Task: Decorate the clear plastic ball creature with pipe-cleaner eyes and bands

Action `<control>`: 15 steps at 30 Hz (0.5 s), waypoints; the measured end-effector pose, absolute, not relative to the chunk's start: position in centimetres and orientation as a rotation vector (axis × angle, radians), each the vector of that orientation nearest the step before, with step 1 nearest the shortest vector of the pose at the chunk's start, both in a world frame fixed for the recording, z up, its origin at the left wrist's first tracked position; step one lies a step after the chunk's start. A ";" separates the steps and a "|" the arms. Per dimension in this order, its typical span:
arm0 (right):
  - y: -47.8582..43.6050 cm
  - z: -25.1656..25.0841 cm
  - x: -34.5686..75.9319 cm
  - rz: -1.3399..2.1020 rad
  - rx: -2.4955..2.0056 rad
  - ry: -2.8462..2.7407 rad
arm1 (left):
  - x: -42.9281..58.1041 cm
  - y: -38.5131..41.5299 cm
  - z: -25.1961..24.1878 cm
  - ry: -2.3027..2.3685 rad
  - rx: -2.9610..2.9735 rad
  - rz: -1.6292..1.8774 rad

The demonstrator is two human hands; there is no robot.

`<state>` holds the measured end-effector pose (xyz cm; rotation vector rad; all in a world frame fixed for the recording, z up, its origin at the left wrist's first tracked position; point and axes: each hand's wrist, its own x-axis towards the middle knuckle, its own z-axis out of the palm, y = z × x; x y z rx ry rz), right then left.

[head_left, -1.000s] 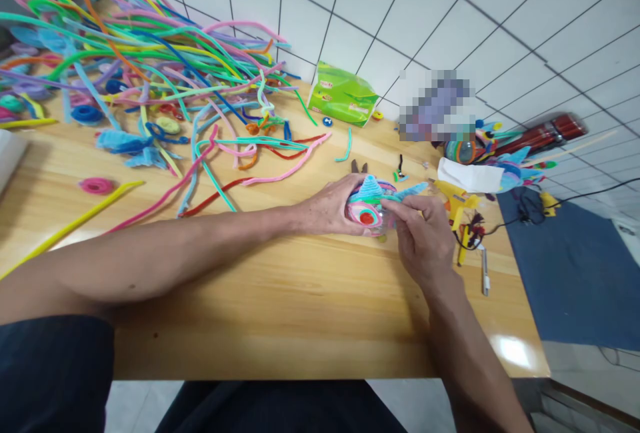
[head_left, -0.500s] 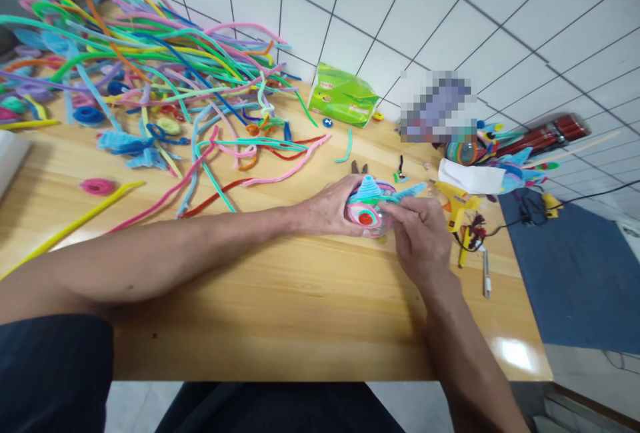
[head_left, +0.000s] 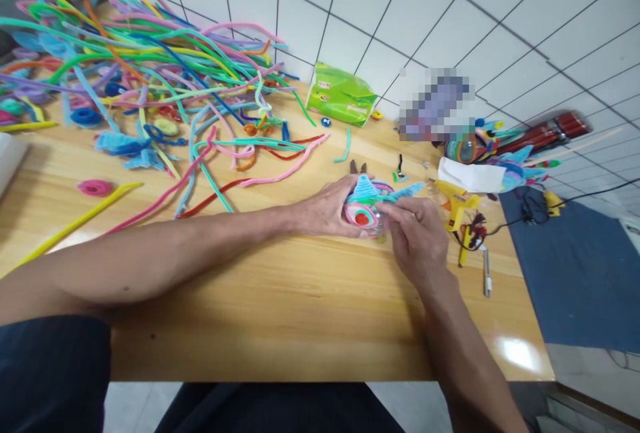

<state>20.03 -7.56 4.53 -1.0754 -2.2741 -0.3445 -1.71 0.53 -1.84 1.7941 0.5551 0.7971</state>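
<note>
A small craft figure of coiled pipe cleaners, with a light blue pointed fin and a pink, teal and red round eye, sits low over the wooden table. My left hand wraps round its left side, thumb below and fingers above. From the right, my right hand has thumb and forefinger pinched at the green strip on the figure's top. Whether the fingertips hold that strip or only press it is too small to tell. A light blue fuzzy piece sticks out to the right, above my right hand.
Many loose pipe cleaners cover the back left of the table. Against the tiled wall leans a green packet. To the right lie a yellow glue gun with a cord, a cutter knife and a white paper piece.
The figure and both hands have shifted very slightly left in view. Both hands keep nearly the same pose on it.
</note>
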 end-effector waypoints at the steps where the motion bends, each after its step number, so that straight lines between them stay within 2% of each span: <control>1: -7.5 4.5 20.0 -0.349 -1.071 -2.275 | -1.9 0.5 -1.7 0.563 1.803 0.781; 8: -7.4 4.4 19.9 -0.308 -1.042 -2.268 | -3.0 0.5 -0.1 0.448 1.773 0.730; 15: -7.6 4.8 20.1 -0.207 -1.080 -2.183 | -2.6 0.8 -1.3 0.499 1.746 0.766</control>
